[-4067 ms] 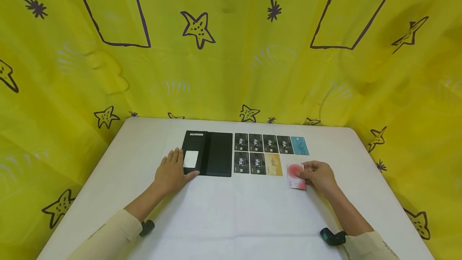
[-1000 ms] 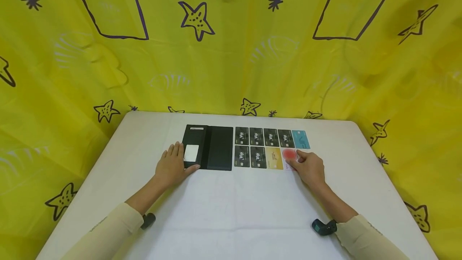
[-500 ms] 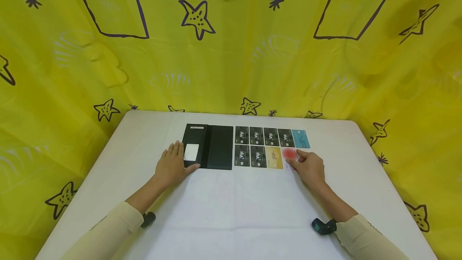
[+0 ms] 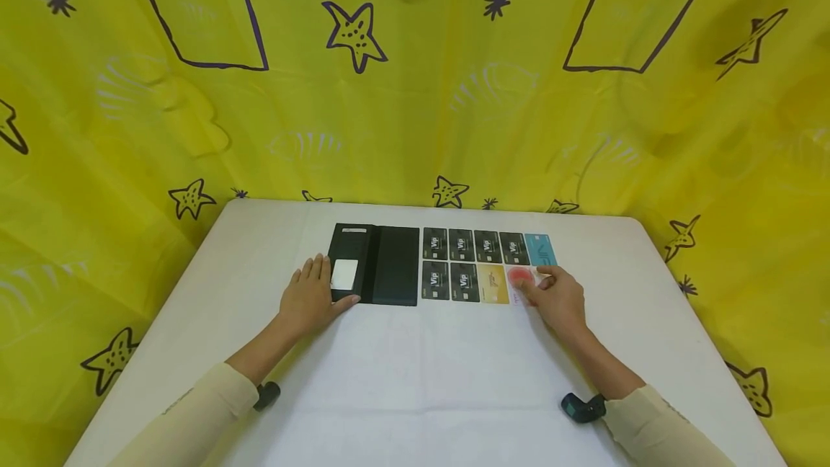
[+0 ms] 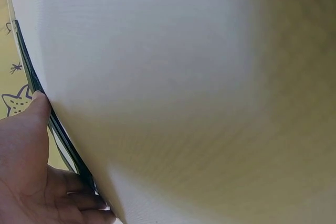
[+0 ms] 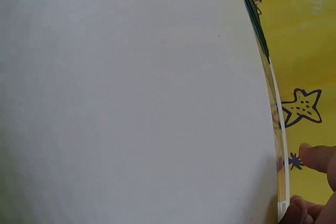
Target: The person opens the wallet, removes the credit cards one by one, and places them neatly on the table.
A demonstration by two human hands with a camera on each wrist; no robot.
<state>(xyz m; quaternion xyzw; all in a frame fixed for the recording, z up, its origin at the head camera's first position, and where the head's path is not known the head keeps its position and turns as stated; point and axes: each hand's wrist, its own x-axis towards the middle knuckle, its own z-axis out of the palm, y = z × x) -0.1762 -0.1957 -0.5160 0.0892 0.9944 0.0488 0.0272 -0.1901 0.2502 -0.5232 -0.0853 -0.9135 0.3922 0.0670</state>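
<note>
My left hand (image 4: pixel 308 303) lies flat with straight fingers on the left edge of an opened black card wallet (image 4: pixel 395 265); its thumb rests along the lower edge. A small white card (image 4: pixel 344 274) shows in the wallet's left half. My right hand (image 4: pixel 559 303) is over a pink card with a red circle (image 4: pixel 519 278), which lies flat at the end of the lower row. In the right wrist view the thumb (image 6: pixel 315 157) stands off the table, while the fingers (image 6: pixel 299 208) are down near the card's edge. The hand partly covers this card.
Several black Vip cards (image 4: pixel 461 244) lie in two rows right of the wallet. A blue card (image 4: pixel 541 249) ends the upper row, and a gold card (image 4: pixel 493 285) lies beside the pink one. A yellow patterned curtain (image 4: pixel 415 107) hangs behind the white table (image 4: pixel 415 380).
The pink card, pinched in my right hand earlier, has moved left and away from me to the gold card's side. Just now the right thumb and fingers shifted slightly. My left hand stays put.
</note>
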